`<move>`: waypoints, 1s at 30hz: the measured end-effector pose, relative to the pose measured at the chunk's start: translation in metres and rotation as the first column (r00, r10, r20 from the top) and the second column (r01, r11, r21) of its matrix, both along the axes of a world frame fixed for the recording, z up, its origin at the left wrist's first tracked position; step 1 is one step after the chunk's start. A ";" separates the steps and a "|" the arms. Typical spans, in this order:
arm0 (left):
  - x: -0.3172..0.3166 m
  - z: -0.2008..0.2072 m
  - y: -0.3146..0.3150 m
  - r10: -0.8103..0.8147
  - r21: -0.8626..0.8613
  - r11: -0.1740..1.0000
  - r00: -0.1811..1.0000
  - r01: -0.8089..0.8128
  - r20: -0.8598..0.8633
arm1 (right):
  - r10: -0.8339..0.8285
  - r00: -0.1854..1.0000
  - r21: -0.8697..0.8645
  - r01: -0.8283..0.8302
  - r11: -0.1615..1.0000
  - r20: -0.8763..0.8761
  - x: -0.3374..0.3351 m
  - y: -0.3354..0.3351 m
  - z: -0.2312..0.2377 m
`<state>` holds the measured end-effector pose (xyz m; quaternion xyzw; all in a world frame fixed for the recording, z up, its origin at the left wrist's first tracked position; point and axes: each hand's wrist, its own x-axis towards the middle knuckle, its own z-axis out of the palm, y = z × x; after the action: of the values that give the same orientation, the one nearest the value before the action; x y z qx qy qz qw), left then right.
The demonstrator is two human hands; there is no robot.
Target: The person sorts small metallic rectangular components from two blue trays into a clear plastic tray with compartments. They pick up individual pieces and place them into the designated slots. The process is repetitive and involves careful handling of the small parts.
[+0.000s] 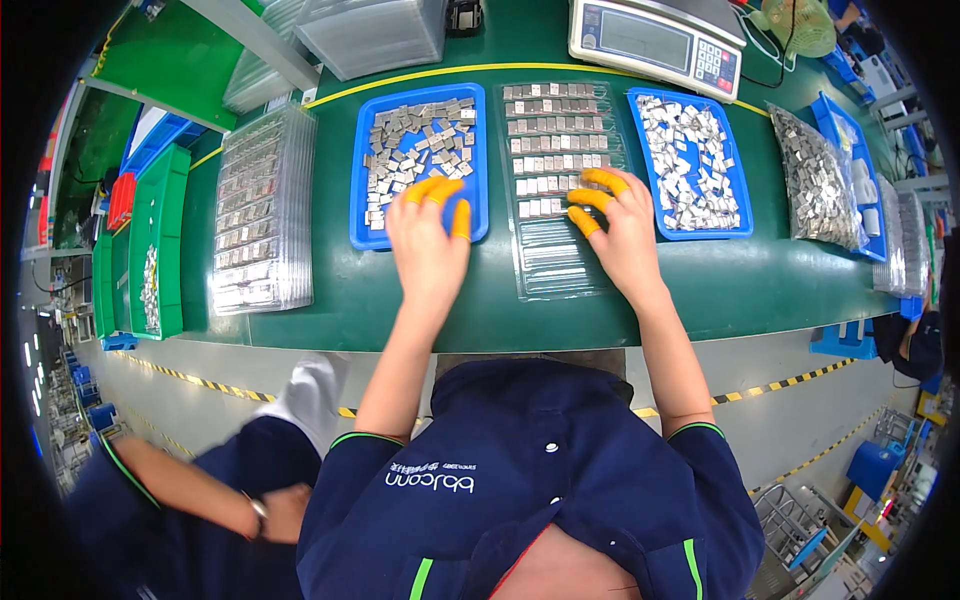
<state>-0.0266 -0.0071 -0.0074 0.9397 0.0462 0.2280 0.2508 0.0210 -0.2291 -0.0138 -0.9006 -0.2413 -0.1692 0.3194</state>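
Yellow finger cots cover the thumb and fingertips of both hands. My left hand (430, 230) reaches over the near part of a blue tray (358, 200) of loose small silver metal parts (405, 130), which look like connector shells. Its thumb and fingers are apart, with nothing visible between them. My right hand (622, 225) is at a clear plastic blister tray (560, 270) with rows of the same parts. Its thumb and index finger close in at the right end of the nearest filled row (540, 207); whatever is between them is too small to make out. Nearer slots hold no parts.
Right of the blister tray stands another blue tray (695, 235) of loose parts, then a bulging clear bag (815, 180) of parts. Stacked filled blister trays (262, 210) and a green bin (170, 200) lie left. A scale (655, 45) stands behind. Someone's arm (190, 485) is at lower left.
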 end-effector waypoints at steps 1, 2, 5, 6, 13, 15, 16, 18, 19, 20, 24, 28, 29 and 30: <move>0.006 0.003 0.008 0.047 0.051 0.998 0.999 -0.046 -0.025 | -0.010 1.000 0.029 0.009 1.000 0.025 0.003 -0.005 0.000; 0.012 0.006 0.014 0.093 0.103 0.991 0.995 -0.088 -0.048 | -0.054 0.998 0.027 0.054 0.998 0.032 0.006 -0.010 0.005; 0.026 0.010 0.019 0.148 0.244 0.962 0.984 -0.121 -0.095 | -0.267 0.962 0.013 0.268 0.963 -0.048 0.018 -0.042 0.007; 0.029 0.010 0.019 0.151 0.258 0.958 0.984 -0.123 -0.094 | -0.345 0.934 -0.025 0.344 0.939 -0.089 0.023 -0.053 0.009; 0.034 -0.002 0.016 0.134 0.268 0.957 0.989 -0.111 -0.068 | -0.429 0.883 0.013 0.439 0.898 -0.192 0.045 -0.091 -0.011; 0.036 -0.005 0.016 0.137 0.322 0.941 0.987 -0.103 -0.085 | -0.483 0.855 -0.030 0.487 0.873 -0.189 0.046 -0.092 -0.008; 0.035 -0.007 0.018 0.145 0.355 0.930 0.984 -0.100 -0.100 | -0.489 0.843 -0.028 0.496 0.868 -0.223 0.044 -0.090 -0.003; 0.035 -0.006 0.017 0.089 0.325 0.943 0.995 -0.072 -0.036 | -0.479 0.838 -0.007 0.495 0.869 -0.260 0.043 -0.090 -0.006; 0.036 -0.005 0.018 0.065 0.314 0.948 0.998 -0.056 -0.018 | -0.463 0.848 0.016 0.483 0.876 -0.260 0.045 -0.092 -0.010; 0.037 -0.005 0.020 0.042 0.303 0.952 0.999 -0.040 0.000 | -0.445 0.857 0.038 0.470 0.882 -0.259 0.047 -0.093 -0.012; 0.040 -0.011 0.028 0.051 0.175 0.984 0.998 -0.044 -0.039 | -0.516 0.813 -0.056 0.522 0.851 -0.271 0.047 -0.095 -0.019; 0.042 -0.005 0.028 0.097 -0.151 0.983 0.994 -0.105 -0.059 | -0.459 0.812 0.132 0.532 0.837 -0.360 0.046 -0.092 -0.012; 0.043 -0.005 0.029 0.139 -0.287 0.944 0.984 -0.165 -0.107 | -0.441 0.833 0.195 0.518 0.833 -0.333 0.046 -0.094 -0.018; 0.043 -0.004 0.031 0.172 -0.414 0.882 0.972 -0.224 -0.159 | -0.432 0.835 0.268 0.526 0.807 -0.340 0.047 -0.092 -0.019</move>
<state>0.0165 0.0243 -0.0113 0.8634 0.2058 0.1811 0.4236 0.0678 -0.3208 -0.0325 -0.8747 0.0745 -0.1641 0.4500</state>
